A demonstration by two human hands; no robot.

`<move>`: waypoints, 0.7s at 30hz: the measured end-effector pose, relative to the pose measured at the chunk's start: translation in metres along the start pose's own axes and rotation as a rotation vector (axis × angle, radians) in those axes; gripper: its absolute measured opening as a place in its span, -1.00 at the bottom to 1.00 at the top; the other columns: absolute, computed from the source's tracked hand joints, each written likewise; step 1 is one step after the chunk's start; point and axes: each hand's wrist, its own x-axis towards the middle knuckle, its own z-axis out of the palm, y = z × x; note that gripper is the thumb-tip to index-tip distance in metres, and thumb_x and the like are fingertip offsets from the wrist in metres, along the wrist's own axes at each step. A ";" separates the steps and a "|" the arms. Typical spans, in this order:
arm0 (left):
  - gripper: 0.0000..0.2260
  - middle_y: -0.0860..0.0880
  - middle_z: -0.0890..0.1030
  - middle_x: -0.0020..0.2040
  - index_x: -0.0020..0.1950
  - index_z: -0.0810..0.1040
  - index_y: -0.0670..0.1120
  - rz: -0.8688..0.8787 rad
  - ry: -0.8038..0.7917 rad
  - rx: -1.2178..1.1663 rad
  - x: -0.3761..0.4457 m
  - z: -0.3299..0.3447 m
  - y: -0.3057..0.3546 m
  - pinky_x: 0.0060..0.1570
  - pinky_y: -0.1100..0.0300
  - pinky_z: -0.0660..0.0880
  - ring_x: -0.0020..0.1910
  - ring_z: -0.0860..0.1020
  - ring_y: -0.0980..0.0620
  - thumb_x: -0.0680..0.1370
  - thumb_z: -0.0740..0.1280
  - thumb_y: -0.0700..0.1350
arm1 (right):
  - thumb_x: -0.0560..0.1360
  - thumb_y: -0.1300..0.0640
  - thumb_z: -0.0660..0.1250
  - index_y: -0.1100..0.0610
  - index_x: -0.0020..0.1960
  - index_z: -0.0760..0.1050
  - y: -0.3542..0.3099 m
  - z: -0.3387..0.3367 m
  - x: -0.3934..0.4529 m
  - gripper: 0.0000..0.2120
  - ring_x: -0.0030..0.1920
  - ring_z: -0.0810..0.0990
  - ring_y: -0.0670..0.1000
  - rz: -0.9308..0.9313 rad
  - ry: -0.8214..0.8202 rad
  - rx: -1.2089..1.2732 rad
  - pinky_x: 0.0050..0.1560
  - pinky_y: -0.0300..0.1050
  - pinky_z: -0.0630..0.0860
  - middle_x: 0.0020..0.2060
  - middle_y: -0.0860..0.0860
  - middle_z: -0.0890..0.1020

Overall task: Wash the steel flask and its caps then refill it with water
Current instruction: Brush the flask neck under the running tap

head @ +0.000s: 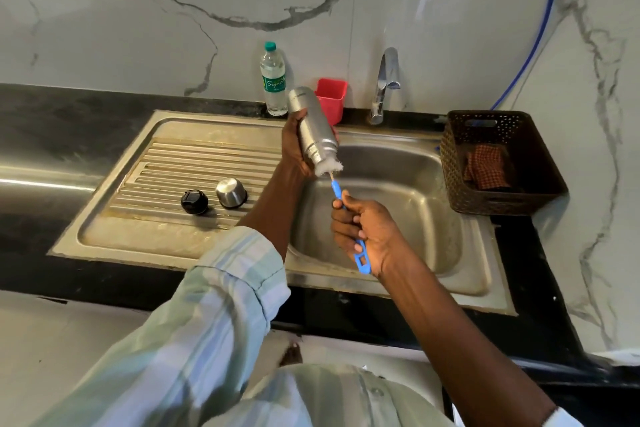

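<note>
The person holds the steel flask (313,128) tilted above the sink basin (408,184), mouth pointing down toward them, base up near the red tub (331,99). The left hand (296,146) wraps its fingers around the flask's lower body, close to the neck. The right hand (363,229) closes its fingers round the blue handle of the bottle brush (337,189), whose white bristles sit bunched at the mouth, seemingly part in and part out, though the view is too small to be sure. The 2 caps, a black inner cap (194,201) and a steel outer cap (231,192), rest side by side on the ribbed drainboard (166,163), apart from the flask.

To scrub well, the brush should probably run in line with the flask's axis, pushed fully to the base and twisted as it travels. A firm left grip matters, since wet steel likely slips. Keeping the mouth over the basin lets suds drain there. The tap (384,87) shows no visible stream.
</note>
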 end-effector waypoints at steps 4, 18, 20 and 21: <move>-0.50 -0.21 0.55 -0.15 0.24 0.41 -0.26 -0.130 0.029 0.254 -0.004 0.007 -0.003 -0.18 0.00 0.62 -0.24 0.60 -0.17 0.47 0.43 0.02 | 0.68 0.14 0.04 0.18 -0.18 0.35 0.003 0.001 0.005 -0.71 -0.66 0.14 -0.14 -0.119 0.161 -0.163 -0.66 -0.37 0.10 -0.58 -0.07 0.23; -0.73 -0.18 0.52 -0.28 0.09 0.42 -0.23 -0.114 0.112 0.411 0.003 0.023 -0.018 -0.36 0.12 0.58 -0.39 0.55 -0.12 0.50 0.38 -0.13 | 0.67 0.13 0.05 0.18 -0.18 0.34 -0.006 -0.016 0.000 -0.72 -0.68 0.13 -0.15 -0.056 0.134 -0.046 -0.70 -0.34 0.08 -0.58 -0.08 0.20; -0.68 -0.24 0.53 -0.22 0.15 0.40 -0.27 -0.114 0.057 0.389 -0.002 0.026 -0.023 -0.34 0.10 0.60 -0.33 0.56 -0.16 0.50 0.37 -0.13 | 0.67 0.15 0.02 0.18 -0.18 0.33 -0.009 -0.011 0.004 -0.72 -0.68 0.14 -0.15 -0.058 0.109 0.051 -0.71 -0.35 0.08 -0.58 -0.08 0.21; -0.65 -0.24 0.53 -0.21 0.16 0.40 -0.27 -0.097 0.054 0.371 -0.002 0.028 -0.019 -0.35 0.10 0.59 -0.33 0.56 -0.16 0.49 0.37 -0.13 | 0.67 0.15 0.02 0.18 -0.19 0.33 -0.008 -0.007 0.001 -0.71 -0.68 0.14 -0.15 -0.073 0.085 0.066 -0.71 -0.35 0.08 -0.58 -0.07 0.21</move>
